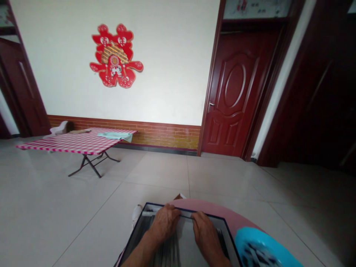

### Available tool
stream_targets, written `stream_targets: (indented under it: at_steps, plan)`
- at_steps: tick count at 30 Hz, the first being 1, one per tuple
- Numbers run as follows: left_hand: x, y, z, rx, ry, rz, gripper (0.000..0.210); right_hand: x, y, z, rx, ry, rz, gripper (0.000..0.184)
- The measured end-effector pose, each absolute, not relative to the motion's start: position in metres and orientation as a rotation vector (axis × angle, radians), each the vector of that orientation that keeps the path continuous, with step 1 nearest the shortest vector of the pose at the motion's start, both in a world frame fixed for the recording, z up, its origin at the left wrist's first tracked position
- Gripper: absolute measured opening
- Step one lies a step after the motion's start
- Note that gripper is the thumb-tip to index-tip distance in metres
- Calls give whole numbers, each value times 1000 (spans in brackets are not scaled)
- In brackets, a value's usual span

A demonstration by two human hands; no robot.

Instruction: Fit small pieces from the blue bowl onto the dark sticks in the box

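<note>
A shallow box point(219, 219) with a dark blue rim lies in front of me, and both hands reach into its far end. My left hand point(166, 223) is closed, fingers curled, near the far wall. A short way to its right, my right hand point(205, 230) is closed too, with its fingertips pinched at the same wall. A thin dark strip point(185, 216) runs between the two hands, its ends hidden by the fingers. Several long grey strips point(170, 250) lie lengthwise in the box, mostly at the left. Bare grey bottom point(187, 237) shows between my forearms.
The box rests by a round pink tabletop point(236, 217). At the right stands a bright blue basin point(251, 233) with small dark and pale pieces inside. A low folding table point(69, 142) with a checked cover stands further off at the left. A red door point(232, 92) is beyond.
</note>
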State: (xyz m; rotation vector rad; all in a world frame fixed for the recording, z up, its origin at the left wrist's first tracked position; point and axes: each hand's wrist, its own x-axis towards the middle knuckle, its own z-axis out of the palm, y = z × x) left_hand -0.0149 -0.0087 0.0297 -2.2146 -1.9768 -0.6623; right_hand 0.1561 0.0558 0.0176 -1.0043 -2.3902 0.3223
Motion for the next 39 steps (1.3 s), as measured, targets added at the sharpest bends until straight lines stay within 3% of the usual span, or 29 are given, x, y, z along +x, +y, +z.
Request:
stream_targets:
  at_steps: [13,23,39]
  plan:
    - [-12,-9,28,-2313,-1937,-695,26,146,41,12,-1089,-2305,286,18]
    - [-9,-11,30,-2297,-2027,-543,27,141,43,8,-1097,-2301,265,17]
    - [-25,-9,21,-2180,-2037,-698,30,150,49,14,-1156,-2362,156,21]
